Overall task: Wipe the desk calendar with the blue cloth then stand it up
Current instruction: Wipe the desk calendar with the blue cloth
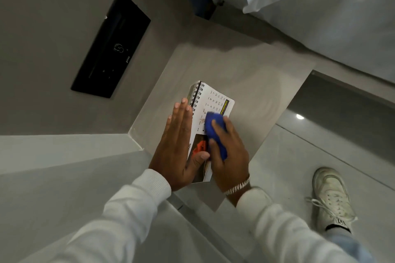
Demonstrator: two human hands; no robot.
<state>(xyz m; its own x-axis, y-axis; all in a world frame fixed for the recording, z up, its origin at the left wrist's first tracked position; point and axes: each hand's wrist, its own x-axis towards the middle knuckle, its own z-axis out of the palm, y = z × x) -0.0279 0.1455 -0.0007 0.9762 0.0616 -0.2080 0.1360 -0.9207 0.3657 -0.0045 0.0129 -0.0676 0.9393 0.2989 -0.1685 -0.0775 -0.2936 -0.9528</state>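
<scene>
- Desk calendar [213, 102] lies flat on a small grey counter [245, 74] that juts out from a grey wall; its black spiral binding runs along the left edge, and the page facing up shows a grid of dates with a yellow strip beside it.
- Lower on the same page is a picture with an orange shape, partly hidden by both hands.
- Left hand [177, 145] is open and flat, fingers straight and together, pressing down along the binding side of the calendar, with the thumb reaching across onto the picture.
- Right hand [229, 151] is closed around a bunched blue cloth [214, 132], which presses on the middle of the calendar page just below the date grid; the cloth looks slightly blurred.
- A silver chain bracelet [237, 187] sits on the right wrist, and both arms wear white sleeves [132, 203].
- A black rectangular panel [111, 45] with small white markings is set into the wall to the left of the counter, well apart from the calendar.
- White bedding [320, 6] fills the upper right of the view.
- On the glossy grey floor [320, 145] at the lower right stands a white laced sneaker [331, 196].
</scene>
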